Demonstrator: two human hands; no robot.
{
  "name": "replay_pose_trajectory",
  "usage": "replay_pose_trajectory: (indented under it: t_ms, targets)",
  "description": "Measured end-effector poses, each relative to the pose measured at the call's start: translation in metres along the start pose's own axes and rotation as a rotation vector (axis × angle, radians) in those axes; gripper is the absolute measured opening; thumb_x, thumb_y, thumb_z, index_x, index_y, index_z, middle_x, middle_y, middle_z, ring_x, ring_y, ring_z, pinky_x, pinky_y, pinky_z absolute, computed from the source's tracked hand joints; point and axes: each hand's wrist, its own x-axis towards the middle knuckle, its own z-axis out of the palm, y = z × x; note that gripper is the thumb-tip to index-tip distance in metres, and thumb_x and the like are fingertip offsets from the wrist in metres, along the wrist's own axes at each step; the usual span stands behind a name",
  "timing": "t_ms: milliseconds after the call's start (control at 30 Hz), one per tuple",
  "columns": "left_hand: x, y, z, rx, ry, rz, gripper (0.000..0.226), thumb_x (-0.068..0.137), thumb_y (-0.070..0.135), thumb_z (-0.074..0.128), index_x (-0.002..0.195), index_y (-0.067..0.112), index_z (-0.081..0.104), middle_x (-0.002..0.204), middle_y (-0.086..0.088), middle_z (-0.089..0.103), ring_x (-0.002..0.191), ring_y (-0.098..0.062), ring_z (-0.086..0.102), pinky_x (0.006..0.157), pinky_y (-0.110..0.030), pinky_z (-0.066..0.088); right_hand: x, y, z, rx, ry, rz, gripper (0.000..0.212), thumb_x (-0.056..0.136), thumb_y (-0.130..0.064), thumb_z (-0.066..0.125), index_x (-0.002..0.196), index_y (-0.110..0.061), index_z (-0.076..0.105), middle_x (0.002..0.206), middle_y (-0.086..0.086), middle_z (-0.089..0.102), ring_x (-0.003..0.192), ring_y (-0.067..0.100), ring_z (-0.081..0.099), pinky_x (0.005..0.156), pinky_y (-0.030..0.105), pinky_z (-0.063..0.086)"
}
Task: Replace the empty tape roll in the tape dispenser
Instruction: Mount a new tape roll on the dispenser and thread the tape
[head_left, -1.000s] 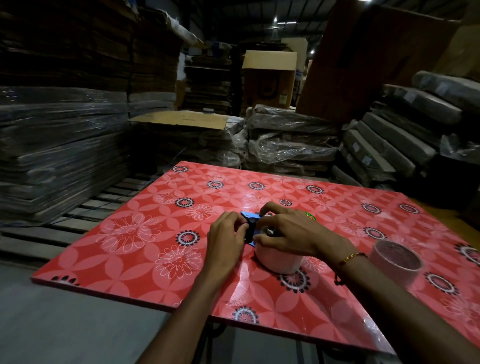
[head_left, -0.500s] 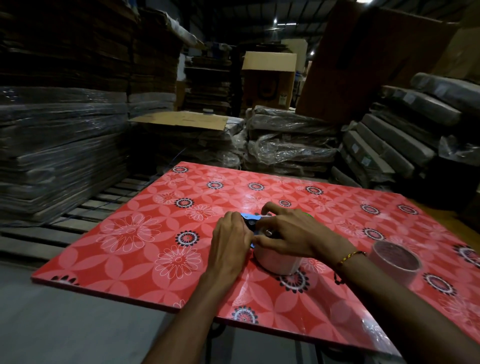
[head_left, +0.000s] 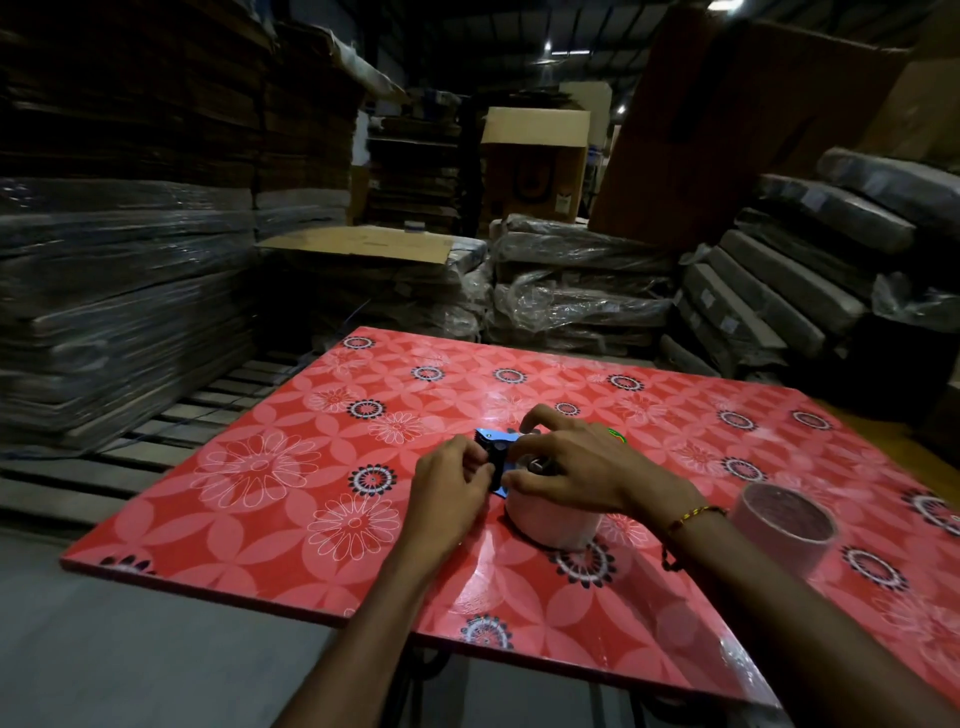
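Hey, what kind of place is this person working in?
Probably a warehouse or packing area: tall stacks of flattened cardboard, plastic-wrapped bundles and a wooden pallet surround the red floral table.

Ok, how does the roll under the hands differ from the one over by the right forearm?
The tape roll under the hands sits mid-table with the blue tape dispenser on it; the spare roll stands alone near the right edge. The right hand covers the first roll's top, and the left hand grips the dispenser; the spare is untouched, its hollow centre showing. Both are pale and stand flat on the red table.
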Motion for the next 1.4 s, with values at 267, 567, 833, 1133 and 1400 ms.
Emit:
replay_pose_trajectory:
  t_ms: [267,567,833,1133,1400]
  targets:
    - [0.002,-0.002,0.004,0.087,0.003,0.059,0.009,0.090,0.008,0.060,0.085,0.009,0.067,0.090,-0.005,0.069,0.084,-0.020,0.061,0.073,-0.031,0.047,-0.001,0.002,-0.001,0.001,0.007,-0.021,0.038,0.094,-0.059,0.057,0.119,-0.034,0.073,0.130,-0.004,0.054,0.091,0.024,0.067,0.078,0.035,0.051]
    - [0.005,0.003,0.006,0.282,-0.011,0.085,0.008,0.089,0.016,0.053,0.086,0.009,0.054,0.090,-0.007,0.059,0.087,-0.026,0.053,0.072,-0.039,0.042,-0.005,0.000,0.003,0.007,0.071,-0.057,0.037,0.092,-0.058,0.060,0.118,-0.034,0.070,0.129,-0.005,0.058,0.091,0.024,0.068,0.074,0.034,0.049]
    - [0.010,-0.002,-0.006,0.265,-0.083,0.179,0.005,0.086,0.011,0.055,0.082,0.012,0.053,0.078,-0.003,0.058,0.074,-0.027,0.054,0.063,-0.033,0.033,-0.003,0.002,0.002,0.172,0.099,0.014,0.072,0.080,-0.062,0.064,0.141,-0.030,0.046,0.136,-0.011,0.063,0.104,0.020,0.067,0.089,0.037,0.051]
    - [0.005,-0.014,-0.012,0.125,-0.125,0.085,0.008,0.087,0.015,0.066,0.081,0.011,0.063,0.086,0.000,0.062,0.076,-0.015,0.055,0.061,-0.026,0.036,-0.003,0.006,0.005,0.193,0.075,0.059,0.069,0.085,-0.068,0.049,0.144,-0.031,0.051,0.143,-0.009,0.060,0.126,0.016,0.059,0.092,0.032,0.041]
    - [0.009,-0.007,-0.010,0.244,-0.097,0.148,0.016,0.088,0.011,0.058,0.075,0.014,0.049,0.080,-0.003,0.054,0.075,-0.019,0.045,0.061,-0.029,0.022,-0.006,-0.002,0.003,0.171,0.051,0.051,0.072,0.077,-0.066,0.036,0.136,-0.031,0.059,0.132,-0.006,0.062,0.115,0.020,0.062,0.090,0.035,0.048]
